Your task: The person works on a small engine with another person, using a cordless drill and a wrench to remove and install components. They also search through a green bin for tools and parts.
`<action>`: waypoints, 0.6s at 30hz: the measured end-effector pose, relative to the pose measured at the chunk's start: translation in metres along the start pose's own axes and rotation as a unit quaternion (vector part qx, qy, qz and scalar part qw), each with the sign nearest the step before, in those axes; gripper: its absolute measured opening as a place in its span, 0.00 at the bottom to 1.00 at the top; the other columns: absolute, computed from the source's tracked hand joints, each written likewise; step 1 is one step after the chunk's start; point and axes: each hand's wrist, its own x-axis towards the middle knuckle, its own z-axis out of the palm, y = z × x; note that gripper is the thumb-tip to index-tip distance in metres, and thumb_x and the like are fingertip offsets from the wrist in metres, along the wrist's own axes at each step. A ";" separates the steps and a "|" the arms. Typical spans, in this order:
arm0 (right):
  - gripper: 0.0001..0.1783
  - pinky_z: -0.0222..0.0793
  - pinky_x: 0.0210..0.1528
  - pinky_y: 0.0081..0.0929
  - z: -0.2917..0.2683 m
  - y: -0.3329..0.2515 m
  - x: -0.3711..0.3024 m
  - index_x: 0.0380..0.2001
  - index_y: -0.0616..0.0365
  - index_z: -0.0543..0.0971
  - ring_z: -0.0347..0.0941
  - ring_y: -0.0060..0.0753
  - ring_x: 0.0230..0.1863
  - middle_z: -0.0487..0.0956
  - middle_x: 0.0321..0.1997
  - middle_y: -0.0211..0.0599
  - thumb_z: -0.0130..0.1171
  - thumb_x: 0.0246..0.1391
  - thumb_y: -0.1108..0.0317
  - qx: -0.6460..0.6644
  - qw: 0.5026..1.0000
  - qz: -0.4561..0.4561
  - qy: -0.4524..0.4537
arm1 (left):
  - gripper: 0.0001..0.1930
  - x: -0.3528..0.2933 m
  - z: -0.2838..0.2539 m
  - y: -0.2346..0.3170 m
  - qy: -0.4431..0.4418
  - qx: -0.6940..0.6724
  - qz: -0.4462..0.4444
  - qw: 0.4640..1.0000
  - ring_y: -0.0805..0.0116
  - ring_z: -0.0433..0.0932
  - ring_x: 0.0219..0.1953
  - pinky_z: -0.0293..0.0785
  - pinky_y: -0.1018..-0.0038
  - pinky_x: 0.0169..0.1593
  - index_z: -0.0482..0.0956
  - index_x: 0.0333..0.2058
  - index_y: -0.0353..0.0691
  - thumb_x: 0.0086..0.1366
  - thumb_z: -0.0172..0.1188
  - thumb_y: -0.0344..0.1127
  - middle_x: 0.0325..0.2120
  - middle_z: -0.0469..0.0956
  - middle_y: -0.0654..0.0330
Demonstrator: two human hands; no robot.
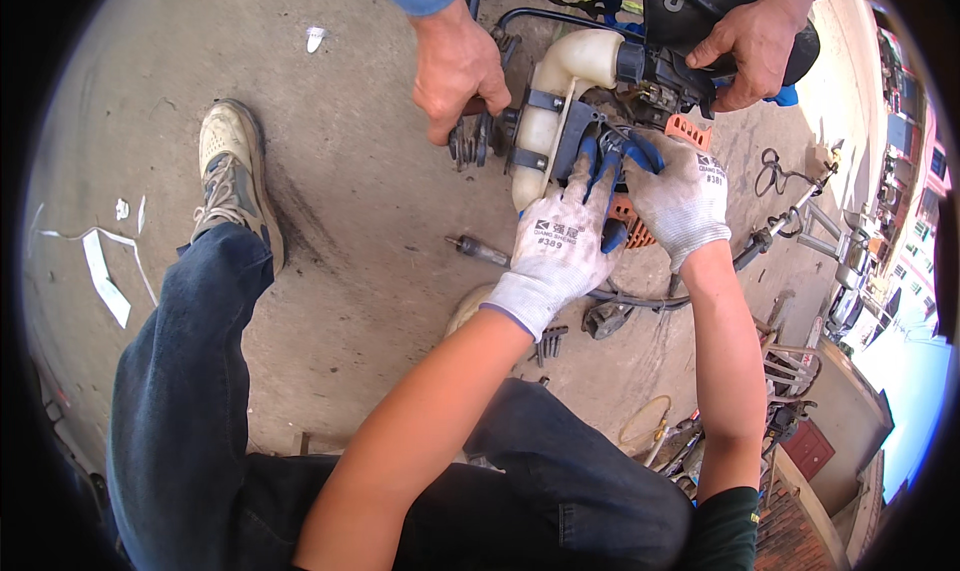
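Note:
A small-engine machine [578,131] lies on the ground in front of me, with an off-white bent plastic pipe [535,136] and an orange slotted cover. My left hand [560,241], in a white glove with dirty blue fingers, reaches onto the black housing beside the pipe. Its fingers are stretched out and its thumb stands apart. Close against those fingertips, my right hand [683,196], gloved alike, has its fingers curled at the engine; what they pinch is hidden. A co-worker's bare left-side hand [460,71] grips a dark ribbed part, and their other hand [750,46] rests on the black part.
A dark cylindrical tool [478,250] lies left of my left wrist. Cables [650,301] and a small dark block [604,320] are under my arms. My shoe [235,161] stands at the left, near white paper scraps [105,276]. Metal frames and clutter stand at the right.

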 end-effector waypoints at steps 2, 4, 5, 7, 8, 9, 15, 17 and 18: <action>0.19 0.75 0.47 0.39 0.002 0.001 -0.002 0.47 0.52 0.83 0.81 0.51 0.40 0.83 0.38 0.50 0.57 0.52 0.60 0.009 1.000 0.010 0.001 | 0.39 0.001 0.000 -0.001 -0.006 -0.012 -0.003 1.000 0.47 0.78 0.52 0.76 0.60 0.54 0.60 0.68 0.42 0.61 0.62 0.49 0.67 0.59 0.40; 0.18 0.75 0.46 0.37 0.002 -0.002 -0.002 0.46 0.55 0.83 0.81 0.51 0.41 0.83 0.38 0.51 0.59 0.52 0.63 0.018 1.000 0.020 0.003 | 0.38 0.001 0.000 -0.002 0.007 -0.015 0.000 1.000 0.47 0.77 0.52 0.76 0.60 0.54 0.61 0.67 0.42 0.61 0.61 0.48 0.66 0.60 0.41; 0.18 0.75 0.45 0.37 0.001 -0.003 -0.002 0.46 0.55 0.83 0.81 0.50 0.41 0.83 0.37 0.51 0.59 0.52 0.63 0.022 1.000 0.019 0.000 | 0.38 0.001 0.000 -0.002 0.010 -0.018 0.000 1.000 0.47 0.77 0.52 0.76 0.61 0.55 0.61 0.67 0.42 0.61 0.61 0.47 0.66 0.60 0.42; 0.18 0.75 0.45 0.37 -0.002 -0.007 -0.002 0.46 0.54 0.83 0.81 0.50 0.40 0.83 0.36 0.50 0.59 0.51 0.63 0.022 0.999 0.020 0.011 | 0.36 0.001 0.000 -0.002 0.027 -0.014 0.005 1.000 0.48 0.77 0.53 0.75 0.61 0.56 0.62 0.66 0.43 0.61 0.61 0.46 0.66 0.61 0.42; 0.18 0.75 0.45 0.37 -0.004 -0.009 -0.001 0.46 0.54 0.83 0.81 0.49 0.40 0.83 0.36 0.50 0.59 0.51 0.63 0.037 0.999 0.035 -0.003 | 0.36 0.002 0.000 -0.002 0.033 -0.015 0.008 0.999 0.48 0.77 0.53 0.75 0.61 0.56 0.63 0.66 0.43 0.61 0.61 0.45 0.66 0.62 0.42; 0.18 0.75 0.45 0.37 -0.006 -0.011 0.001 0.46 0.54 0.83 0.81 0.49 0.40 0.83 0.35 0.50 0.59 0.51 0.63 0.050 0.997 0.056 -0.020 | 0.35 0.002 0.000 -0.002 0.024 -0.015 0.005 1.000 0.48 0.77 0.53 0.75 0.61 0.56 0.63 0.66 0.43 0.61 0.61 0.45 0.65 0.62 0.42; 0.18 0.75 0.45 0.40 -0.007 -0.023 0.011 0.44 0.54 0.83 0.82 0.49 0.38 0.83 0.34 0.49 0.57 0.51 0.60 -0.062 0.997 0.012 -0.040 | 0.32 0.004 0.003 -0.001 0.002 -0.016 -0.024 1.000 0.50 0.77 0.53 0.75 0.61 0.56 0.66 0.63 0.44 0.61 0.60 0.47 0.64 0.65 0.45; 0.18 0.76 0.45 0.40 -0.003 -0.030 0.013 0.43 0.54 0.83 0.82 0.49 0.38 0.83 0.34 0.49 0.56 0.51 0.60 -0.121 0.992 -0.007 -0.046 | 0.31 0.004 0.004 -0.002 0.022 -0.011 -0.008 1.000 0.53 0.79 0.51 0.76 0.63 0.54 0.68 0.62 0.45 0.61 0.60 0.46 0.63 0.66 0.46; 0.17 0.76 0.44 0.41 0.000 -0.034 0.013 0.42 0.55 0.83 0.81 0.51 0.38 0.84 0.35 0.49 0.56 0.51 0.60 -0.152 0.987 -0.025 -0.043 | 0.30 0.004 0.005 -0.002 0.022 -0.005 -0.002 1.000 0.55 0.79 0.50 0.77 0.63 0.52 0.69 0.61 0.45 0.60 0.60 0.45 0.63 0.67 0.46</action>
